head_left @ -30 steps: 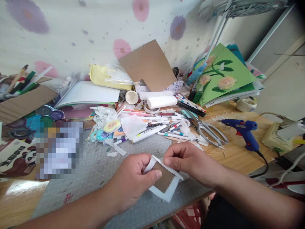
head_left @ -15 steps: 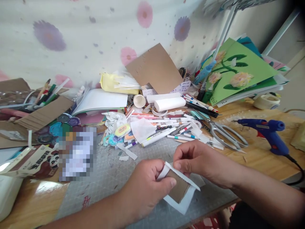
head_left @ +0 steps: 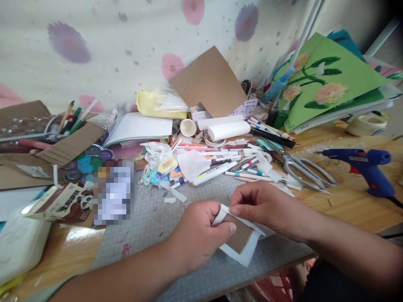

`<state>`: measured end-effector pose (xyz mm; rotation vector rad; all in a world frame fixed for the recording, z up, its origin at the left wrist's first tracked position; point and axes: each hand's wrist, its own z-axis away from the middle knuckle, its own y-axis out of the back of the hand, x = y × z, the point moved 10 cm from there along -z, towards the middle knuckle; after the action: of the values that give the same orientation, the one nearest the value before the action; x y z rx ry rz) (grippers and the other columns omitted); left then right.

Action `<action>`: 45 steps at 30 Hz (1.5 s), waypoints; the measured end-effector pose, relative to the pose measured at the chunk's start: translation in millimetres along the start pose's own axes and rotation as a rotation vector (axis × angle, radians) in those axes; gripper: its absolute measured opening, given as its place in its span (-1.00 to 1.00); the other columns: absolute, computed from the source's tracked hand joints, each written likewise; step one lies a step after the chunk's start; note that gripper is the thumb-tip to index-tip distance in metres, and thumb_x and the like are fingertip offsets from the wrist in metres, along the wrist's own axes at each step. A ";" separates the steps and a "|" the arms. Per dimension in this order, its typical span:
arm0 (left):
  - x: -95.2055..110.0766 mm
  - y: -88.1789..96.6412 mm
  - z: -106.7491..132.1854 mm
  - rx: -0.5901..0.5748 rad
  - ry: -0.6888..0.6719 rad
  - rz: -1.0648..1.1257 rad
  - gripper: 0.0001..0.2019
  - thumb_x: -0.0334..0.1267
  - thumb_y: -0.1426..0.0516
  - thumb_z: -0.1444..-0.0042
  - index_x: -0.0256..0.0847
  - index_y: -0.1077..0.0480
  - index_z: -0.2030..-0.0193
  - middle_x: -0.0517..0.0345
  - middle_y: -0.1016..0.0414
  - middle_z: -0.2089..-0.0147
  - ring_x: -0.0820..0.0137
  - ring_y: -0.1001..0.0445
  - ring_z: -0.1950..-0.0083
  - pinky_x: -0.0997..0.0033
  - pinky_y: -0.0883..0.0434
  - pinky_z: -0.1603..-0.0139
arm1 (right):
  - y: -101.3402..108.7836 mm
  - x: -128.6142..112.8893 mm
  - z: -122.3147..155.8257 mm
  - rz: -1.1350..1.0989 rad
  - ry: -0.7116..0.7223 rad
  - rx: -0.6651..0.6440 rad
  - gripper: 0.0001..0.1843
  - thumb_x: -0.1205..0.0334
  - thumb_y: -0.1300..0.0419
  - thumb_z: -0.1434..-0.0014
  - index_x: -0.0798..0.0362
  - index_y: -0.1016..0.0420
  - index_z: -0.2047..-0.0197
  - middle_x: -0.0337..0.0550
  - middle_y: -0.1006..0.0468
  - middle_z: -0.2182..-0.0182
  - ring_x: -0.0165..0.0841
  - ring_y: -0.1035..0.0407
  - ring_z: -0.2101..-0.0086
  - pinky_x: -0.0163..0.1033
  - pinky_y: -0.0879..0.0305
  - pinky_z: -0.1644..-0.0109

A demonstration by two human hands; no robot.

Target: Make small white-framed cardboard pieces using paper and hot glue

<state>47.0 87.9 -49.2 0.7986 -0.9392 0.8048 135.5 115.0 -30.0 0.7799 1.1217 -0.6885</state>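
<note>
A small brown cardboard rectangle (head_left: 239, 235) lies on a white paper sheet (head_left: 244, 256) whose edges are partly folded over it. My left hand (head_left: 201, 235) grips the left corner, its thumb lying across the cardboard and the paper. At the upper edge, my right hand (head_left: 256, 205) pinches the folded paper between thumb and curled fingers. Both hands hold the piece over the front part of a grey cutting mat (head_left: 141, 222). The fingers under the piece are hidden.
Markers and paper scraps (head_left: 195, 163) are heaped behind the hands. Scissors (head_left: 310, 172) and a blue glue gun (head_left: 362, 161) lie at the right. A panda-printed carton (head_left: 71, 205) stands at the left. Cardboard (head_left: 210, 82) leans at the back; green flower artwork (head_left: 333, 79) stands back right.
The view has shifted, so most desk items appear further right. Both hands keep their hold on the paper and cardboard, and the right fingers sit slightly closer to the left hand.
</note>
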 end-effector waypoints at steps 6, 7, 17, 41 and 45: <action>0.2 3.2 -0.1 0.017 -0.005 0.030 -0.86 -0.19 -0.12 0.03 -0.21 -0.30 0.47 0.28 -0.30 0.52 0.45 -0.24 0.48 0.47 -0.14 0.47 | 4.2 6.1 5.5 -0.102 -0.026 0.007 -0.70 0.01 -0.24 -0.03 0.10 -0.43 0.49 -0.34 -0.29 0.62 -0.50 -0.10 0.57 -0.37 -0.03 0.52; 0.9 4.5 -0.4 0.025 -0.008 0.031 -0.85 -0.19 -0.12 0.02 -0.21 -0.31 0.47 0.27 -0.32 0.51 0.44 -0.26 0.47 0.46 -0.16 0.46 | 4.2 8.0 7.0 -0.133 -0.040 -0.010 -0.68 -0.01 -0.25 -0.02 0.09 -0.42 0.48 -0.34 -0.30 0.62 -0.49 -0.12 0.57 -0.37 -0.03 0.51; -0.6 9.6 -1.8 0.068 -0.018 0.075 -0.84 -0.18 -0.12 -0.05 -0.25 -0.35 0.40 0.22 -0.39 0.47 0.44 -0.28 0.44 0.44 -0.20 0.43 | 14.8 3.2 12.0 0.065 0.001 0.060 -0.82 0.16 -0.19 -0.09 0.08 -0.44 0.46 -0.28 -0.39 0.56 -0.42 -0.26 0.50 -0.33 -0.17 0.42; -2.4 -13.2 2.4 -0.096 0.097 0.756 -0.83 -0.24 -0.28 0.08 -0.27 -0.44 0.37 0.13 -0.51 0.43 0.43 -0.43 0.40 0.47 -0.32 0.35 | 30.8 -55.2 56.0 0.324 0.698 0.208 -0.74 0.51 -0.15 -0.12 0.01 -0.44 0.17 -0.14 -0.46 0.29 -0.33 -0.36 0.22 -0.16 -0.32 0.14; -2.7 -18.0 6.2 -0.138 0.130 0.806 -0.80 -0.24 -0.31 0.14 -0.27 -0.45 0.39 0.13 -0.50 0.45 0.43 -0.43 0.41 0.49 -0.31 0.37 | 21.7 -73.2 69.1 0.366 0.809 0.199 -0.76 0.53 -0.19 -0.09 0.03 -0.45 0.21 -0.13 -0.44 0.31 -0.36 -0.39 0.29 -0.23 -0.36 0.23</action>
<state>59.2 73.5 -53.4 0.2162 -1.1955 1.4464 167.2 76.7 60.1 1.4643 1.5816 -0.1547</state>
